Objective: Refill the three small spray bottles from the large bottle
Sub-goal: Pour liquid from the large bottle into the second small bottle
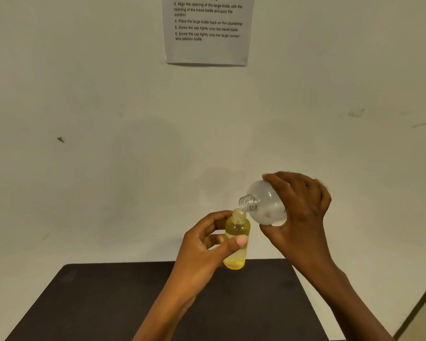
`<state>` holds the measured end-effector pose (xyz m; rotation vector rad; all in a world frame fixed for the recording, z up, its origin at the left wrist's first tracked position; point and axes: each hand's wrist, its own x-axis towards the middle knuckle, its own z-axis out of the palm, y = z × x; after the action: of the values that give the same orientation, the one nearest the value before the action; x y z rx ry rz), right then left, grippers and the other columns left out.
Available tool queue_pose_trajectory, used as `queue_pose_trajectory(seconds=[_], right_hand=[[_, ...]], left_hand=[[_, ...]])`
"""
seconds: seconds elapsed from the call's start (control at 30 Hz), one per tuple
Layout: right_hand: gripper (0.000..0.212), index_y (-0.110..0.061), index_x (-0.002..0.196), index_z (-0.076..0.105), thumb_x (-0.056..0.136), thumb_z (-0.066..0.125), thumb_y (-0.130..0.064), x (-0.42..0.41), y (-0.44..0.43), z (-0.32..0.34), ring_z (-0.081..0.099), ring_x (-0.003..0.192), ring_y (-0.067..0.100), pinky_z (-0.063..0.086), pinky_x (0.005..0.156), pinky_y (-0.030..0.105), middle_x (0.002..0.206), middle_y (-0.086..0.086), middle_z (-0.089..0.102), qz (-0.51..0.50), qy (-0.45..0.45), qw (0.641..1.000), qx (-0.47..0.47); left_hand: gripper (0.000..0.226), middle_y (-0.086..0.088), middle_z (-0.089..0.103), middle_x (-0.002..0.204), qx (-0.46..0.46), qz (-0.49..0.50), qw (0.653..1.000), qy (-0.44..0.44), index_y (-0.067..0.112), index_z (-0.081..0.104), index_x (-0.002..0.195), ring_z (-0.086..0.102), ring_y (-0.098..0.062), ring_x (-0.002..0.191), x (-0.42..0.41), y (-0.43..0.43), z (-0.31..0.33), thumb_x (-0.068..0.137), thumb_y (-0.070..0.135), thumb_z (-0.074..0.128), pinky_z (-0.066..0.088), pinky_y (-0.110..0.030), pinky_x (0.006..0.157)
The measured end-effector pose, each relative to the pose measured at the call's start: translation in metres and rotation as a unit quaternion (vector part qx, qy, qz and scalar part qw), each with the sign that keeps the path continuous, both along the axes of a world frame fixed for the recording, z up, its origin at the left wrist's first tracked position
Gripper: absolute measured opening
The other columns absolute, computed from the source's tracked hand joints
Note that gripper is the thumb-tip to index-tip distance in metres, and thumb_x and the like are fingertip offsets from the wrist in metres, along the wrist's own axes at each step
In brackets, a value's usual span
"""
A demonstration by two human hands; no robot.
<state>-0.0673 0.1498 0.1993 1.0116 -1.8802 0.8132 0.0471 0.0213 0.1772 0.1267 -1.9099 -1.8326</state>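
The small yellow bottle (237,226) stands upright and uncapped in the person's left hand (207,244). The thumb (238,242) presses across the front of its body, and the curled fingers wrap round the side turned away from the camera, so the grip is a closed pinch about the bottle's middle. Its base sits level with the far edge of the dark table (108,303) that spreads below and toward the camera. Whether the base rests on that edge or hangs just above it cannot be told. The lower part of the bottle shows a brighter yellow than the part above the thumb, but the liquid level is not clear. Just above and to the right of the small bottle, the large bottle (266,205), frosted and rounded, is tipped over. Its bare threaded neck (249,204) points down and left, and its mouth is at the rim of the small bottle's open neck, touching it or very nearly so. The right hand (303,212) holds this large bottle from the right of the small bottle. Its fingers curl over the top of the rounded body and the thumb hooks underneath, a full clasp with no slack. Behind the small bottle rises a pale wall (108,119). Well above the small bottle, a printed sheet (207,30) of numbered steps hangs on that wall, its top cut off by the frame.
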Motion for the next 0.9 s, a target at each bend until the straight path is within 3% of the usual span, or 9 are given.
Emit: queue_pose_trajectory(seconds=[0.1,0.17,0.27,0.33,0.43,0.53,0.7,0.9], right_hand=[[0.062,-0.027,0.117,0.045,0.059,0.065,-0.029,0.005,-0.005,-0.028,0.042,0.111,0.021,0.022,0.097,0.036,0.113,0.003,0.059,0.004,-0.047,0.999,0.002],[0.06,-0.027,0.117,0.046,0.059,0.06,-0.035,0.008,-0.01,-0.047,0.045,0.11,0.02,0.025,0.095,0.035,0.111,0.002,0.06,0.007,-0.1,0.995,0.006],[0.062,-0.02,0.115,0.055,0.056,0.071,-0.03,0.014,-0.01,-0.067,0.056,0.102,0.026,0.032,0.089,0.034,0.107,0.002,0.063,0.008,-0.2,0.98,0.002],[0.06,-0.018,0.113,0.056,0.058,0.082,-0.018,0.017,-0.004,-0.079,0.056,0.096,0.018,0.038,0.084,0.027,0.103,-0.003,0.062,0.054,-0.315,0.947,-0.001],[0.067,-0.029,0.108,0.047,0.057,0.085,-0.007,0.017,0.011,-0.111,0.055,0.088,0.002,0.041,0.069,0.009,0.099,-0.019,0.054,0.116,-0.462,0.879,-0.029],[0.066,-0.027,0.109,0.048,0.057,0.085,-0.008,0.014,0.023,-0.159,0.055,0.091,0.007,0.044,0.071,0.019,0.1,-0.014,0.055,0.102,-0.564,0.818,-0.053],[0.063,-0.02,0.106,0.05,0.057,0.083,0.0,0.023,0.036,-0.239,0.059,0.096,0.022,0.052,0.079,0.036,0.101,0.001,0.058,0.051,-0.668,0.738,-0.087],[0.063,-0.017,0.111,0.044,0.063,0.078,0.005,0.041,0.033,-0.281,0.055,0.094,0.018,0.047,0.082,0.034,0.096,-0.004,0.056,0.01,-0.692,0.713,-0.109]], left_hand=[[0.038,0.016,0.068,0.095,0.024,-0.011,0.999,-0.019,0.037,0.061,0.096,0.067,-0.011,0.089,0.002,-0.001,-0.022,0.061,0.028,0.073,0.058,-0.028,0.069],[0.036,0.013,0.068,0.097,0.03,-0.013,0.999,-0.034,0.034,0.062,0.098,0.068,-0.013,0.089,0.004,-0.001,-0.04,0.067,0.02,0.074,0.059,-0.029,0.072],[0.041,0.007,0.069,0.1,0.032,0.009,0.998,-0.061,0.031,0.063,0.1,0.067,-0.013,0.092,0.009,-0.004,-0.07,0.065,0.02,0.081,0.056,-0.026,0.077],[0.045,0.008,0.069,0.101,0.027,0.024,0.996,-0.081,0.032,0.063,0.1,0.066,-0.011,0.096,0.014,-0.007,-0.093,0.059,0.029,0.082,0.053,-0.028,0.084],[0.043,0.011,0.069,0.101,0.014,0.052,0.992,-0.114,0.04,0.064,0.096,0.065,-0.01,0.098,0.022,-0.011,-0.128,0.055,0.041,0.077,0.052,-0.03,0.087],[0.04,0.011,0.07,0.099,-0.004,0.084,0.984,-0.155,0.039,0.066,0.095,0.065,-0.009,0.097,0.032,-0.012,-0.166,0.058,0.036,0.08,0.052,-0.03,0.086],[0.038,0.009,0.07,0.094,-0.025,0.13,0.962,-0.239,0.031,0.062,0.093,0.065,0.0,0.091,0.051,-0.007,-0.22,0.066,0.011,0.08,0.052,-0.017,0.082],[0.039,0.016,0.067,0.091,-0.031,0.15,0.937,-0.314,0.036,0.056,0.088,0.063,0.002,0.092,0.053,0.005,-0.272,0.068,0.011,0.078,0.047,-0.011,0.078]])
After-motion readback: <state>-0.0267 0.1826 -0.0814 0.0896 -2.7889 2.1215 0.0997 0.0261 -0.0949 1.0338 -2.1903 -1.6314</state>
